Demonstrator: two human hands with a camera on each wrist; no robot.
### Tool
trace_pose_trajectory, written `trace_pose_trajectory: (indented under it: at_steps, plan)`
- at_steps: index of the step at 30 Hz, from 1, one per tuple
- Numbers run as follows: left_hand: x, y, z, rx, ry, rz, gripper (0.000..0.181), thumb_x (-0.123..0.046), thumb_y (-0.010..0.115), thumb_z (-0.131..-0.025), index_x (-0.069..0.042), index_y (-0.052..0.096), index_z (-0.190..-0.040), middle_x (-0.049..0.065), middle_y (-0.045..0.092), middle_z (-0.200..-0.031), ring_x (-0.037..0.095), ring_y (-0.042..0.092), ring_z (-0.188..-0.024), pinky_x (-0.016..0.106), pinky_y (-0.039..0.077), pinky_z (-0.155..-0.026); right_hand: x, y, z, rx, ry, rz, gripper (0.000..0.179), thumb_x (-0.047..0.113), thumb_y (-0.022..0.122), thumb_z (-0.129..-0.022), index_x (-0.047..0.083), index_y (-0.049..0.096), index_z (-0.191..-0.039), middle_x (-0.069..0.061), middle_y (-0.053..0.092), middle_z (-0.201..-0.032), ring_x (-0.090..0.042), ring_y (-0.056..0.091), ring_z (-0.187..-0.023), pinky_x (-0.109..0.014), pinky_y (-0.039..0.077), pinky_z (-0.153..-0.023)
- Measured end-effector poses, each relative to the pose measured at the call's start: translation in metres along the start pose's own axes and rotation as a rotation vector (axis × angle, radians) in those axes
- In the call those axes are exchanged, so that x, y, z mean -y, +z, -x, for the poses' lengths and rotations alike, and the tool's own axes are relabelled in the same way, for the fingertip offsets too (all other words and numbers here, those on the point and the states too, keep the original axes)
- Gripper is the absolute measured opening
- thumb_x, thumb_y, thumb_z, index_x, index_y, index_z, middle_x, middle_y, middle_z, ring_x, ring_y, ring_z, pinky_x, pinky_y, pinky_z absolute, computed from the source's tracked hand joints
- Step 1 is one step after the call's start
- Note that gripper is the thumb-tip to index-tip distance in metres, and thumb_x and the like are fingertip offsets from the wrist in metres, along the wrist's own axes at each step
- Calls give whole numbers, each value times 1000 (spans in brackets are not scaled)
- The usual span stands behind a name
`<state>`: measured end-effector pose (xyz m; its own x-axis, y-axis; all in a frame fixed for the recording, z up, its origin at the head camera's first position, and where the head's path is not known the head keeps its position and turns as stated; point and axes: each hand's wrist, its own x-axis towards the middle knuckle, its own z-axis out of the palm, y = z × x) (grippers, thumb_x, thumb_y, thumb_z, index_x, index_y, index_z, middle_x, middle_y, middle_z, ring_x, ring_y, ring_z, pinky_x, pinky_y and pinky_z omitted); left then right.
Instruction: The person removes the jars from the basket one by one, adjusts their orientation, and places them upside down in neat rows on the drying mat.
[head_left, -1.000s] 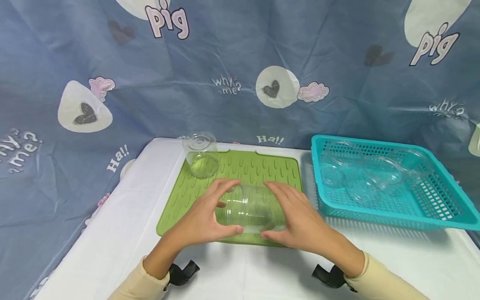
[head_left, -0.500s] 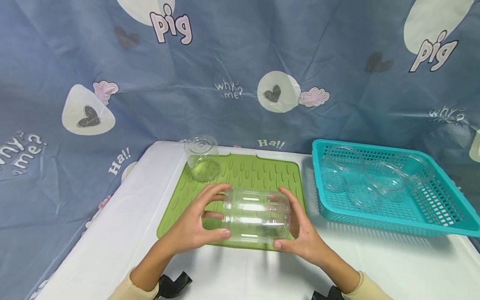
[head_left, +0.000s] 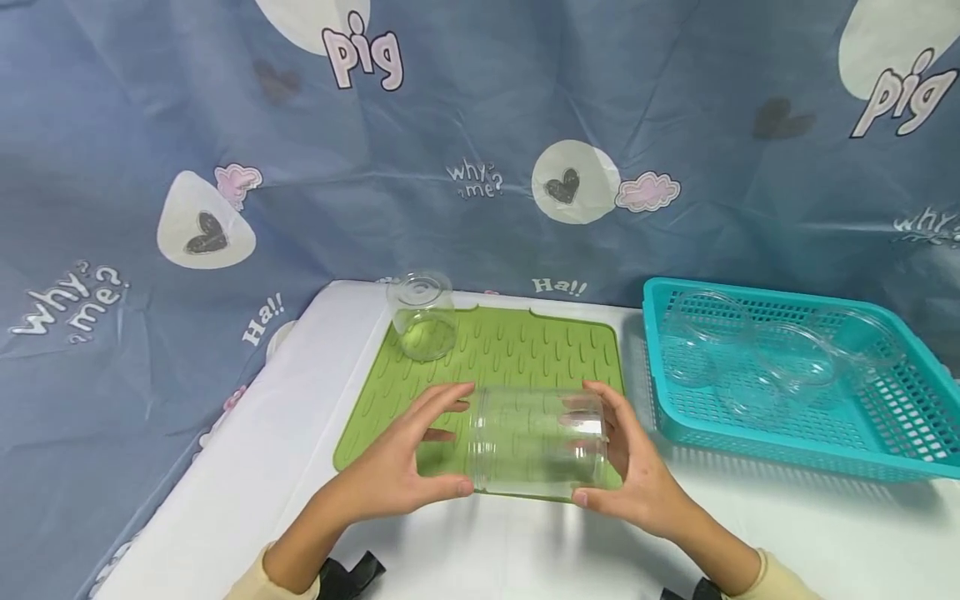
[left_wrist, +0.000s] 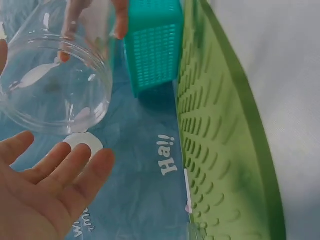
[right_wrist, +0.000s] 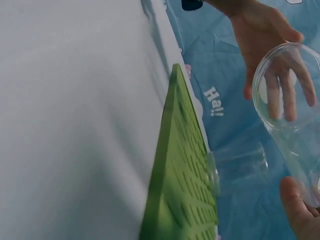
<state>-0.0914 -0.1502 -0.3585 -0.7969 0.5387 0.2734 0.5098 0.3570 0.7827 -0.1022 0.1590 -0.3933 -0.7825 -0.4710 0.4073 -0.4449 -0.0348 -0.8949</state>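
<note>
A clear plastic jar (head_left: 536,442) lies sideways in the air above the green ridged mat (head_left: 367,425), its mouth facing left. My right hand (head_left: 648,487) grips the base end, thumb at the near side and fingers behind. At the mouth end, my left hand (head_left: 390,471) has its fingers spread around the rim. The left wrist view shows this left hand (left_wrist: 55,195) with extended fingers and a gap to the jar's rim (left_wrist: 55,131). Only part of the right hand (right_wrist: 300,210) shows in the right wrist view.
A second clear jar (head_left: 424,321) stands upside down on the mat's back left corner. To the right, a turquoise plastic basket (head_left: 757,446) contains several clear jars (head_left: 798,362). A blue printed cloth (head_left: 480,233) hangs behind the white table (head_left: 285,417).
My hands have moved farther apart, the right one carrying the jar's base end to the right. The left fingers have come off the rim. The head view has shifted slightly.
</note>
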Motion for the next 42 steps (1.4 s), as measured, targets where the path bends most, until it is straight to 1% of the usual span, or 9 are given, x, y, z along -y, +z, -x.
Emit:
trace_pose_trajectory:
  at_steps: [4, 9, 14, 17, 22, 25, 31, 36, 42]
  plan:
    - [2, -4, 10, -4, -33, -135, 92, -26, 82, -82, -28, 28, -156, 2, 39, -155, 28, 47, -139, 42, 54, -103, 7, -8, 1, 12, -21, 55, 109, -12, 78, -68, 6, 15, -155, -9, 42, -147, -10, 51, -130, -28, 54, -102]
    - [13, -14, 26, -42, -117, -270, 89, -26, 83, -80, -30, 33, -154, 2, 41, -155, 26, 47, -140, 46, 53, -105, 17, -15, 3, -4, -62, 124, 111, -12, 81, -64, 5, 18, -155, -13, 42, -147, -14, 52, -131, -26, 54, -101]
    - [28, -23, 41, -80, -167, -399, 77, -25, 82, -81, -25, 44, -148, 6, 47, -149, 35, 52, -135, 57, 51, -101, 29, -28, 6, -30, -112, 173, 115, -15, 82, -61, -1, 17, -155, -17, 40, -148, -13, 50, -132, -19, 51, -102]
    - [38, -28, 49, -114, -171, -462, 67, -22, 81, -82, -19, 52, -142, 9, 52, -144, 36, 55, -131, 58, 51, -100, 38, -36, 5, -50, -125, 238, 118, -17, 83, -59, -1, 16, -155, -12, 39, -151, -10, 47, -135, -15, 48, -102]
    - [48, -36, 59, -135, -204, -504, 57, -19, 80, -82, -9, 59, -133, 14, 56, -139, 40, 55, -129, 60, 49, -100, 54, -45, -8, -91, -57, 443, 122, -7, 88, -60, 14, 20, -158, -8, 39, -152, -4, 45, -133, -8, 44, -98]
    - [52, -38, 61, -86, -278, -513, 58, -22, 80, -82, -5, 59, -133, 20, 53, -141, 45, 52, -130, 63, 47, -102, 60, -50, -19, -84, -39, 553, 122, 0, 91, -60, 21, 22, -158, -8, 42, -150, -3, 46, -128, -7, 43, -95]
    - [57, -35, 61, 116, -462, -489, 69, -34, 77, -85, 0, 52, -140, 30, 39, -152, 52, 39, -139, 66, 39, -109, 69, -60, -41, -90, -49, 655, 121, 5, 93, -60, 24, 24, -158, -9, 42, -149, -7, 47, -126, -4, 45, -93]
    - [58, -34, 64, 149, -498, -454, 70, -32, 76, -85, 2, 51, -141, 29, 34, -156, 51, 33, -143, 65, 34, -113, 67, -59, -57, -59, 18, 711, 117, 16, 92, -67, 31, 20, -158, -8, 40, -151, -24, 50, -128, -18, 52, -95]
    - [60, -33, 71, 174, -498, -442, 69, -34, 74, -86, 0, 51, -142, 26, 34, -157, 49, 33, -144, 65, 34, -113, 59, -43, -76, 4, 35, 683, 115, 23, 91, -70, 33, 18, -158, -5, 39, -151, -23, 46, -134, -44, 53, -99]
